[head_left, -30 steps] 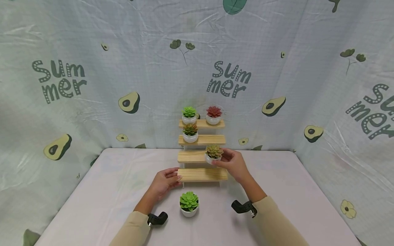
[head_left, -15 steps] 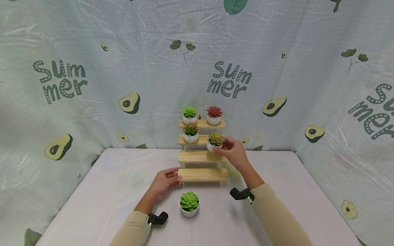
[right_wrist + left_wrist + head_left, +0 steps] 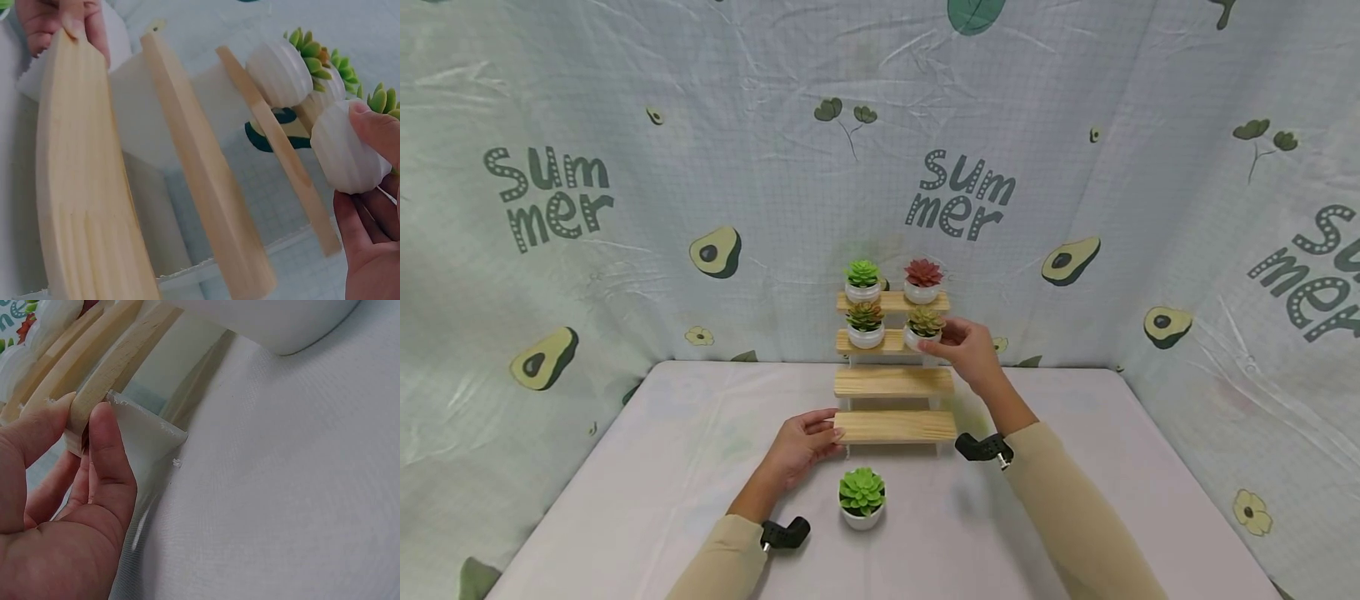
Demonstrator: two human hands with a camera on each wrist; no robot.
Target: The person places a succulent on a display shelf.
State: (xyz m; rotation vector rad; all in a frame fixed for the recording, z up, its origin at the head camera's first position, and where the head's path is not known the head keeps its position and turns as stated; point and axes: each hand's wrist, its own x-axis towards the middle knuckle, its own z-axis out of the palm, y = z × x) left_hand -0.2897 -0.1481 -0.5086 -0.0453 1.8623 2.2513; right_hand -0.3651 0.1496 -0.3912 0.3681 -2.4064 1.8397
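My right hand grips the white pot of a yellowish-green succulent at the right end of the second shelf from the top. Whether the pot touches that board I cannot tell. In the right wrist view, thumb and fingers curl round the ribbed pot. My left hand pinches the left end of the lowest board of the tiered wooden stand; the left wrist view shows thumb and fingers on that board end. On the same shelf as the held succulent, at left, stands a brownish-green succulent.
A bright green succulent and a red one occupy the top shelf. Another green succulent stands on the white tabletop in front of the stand. A patterned curtain hangs behind.
My right hand has lifted the yellowish-green succulent from in front of the third shelf up to the second shelf from the top. My left hand stays on the lowest board.
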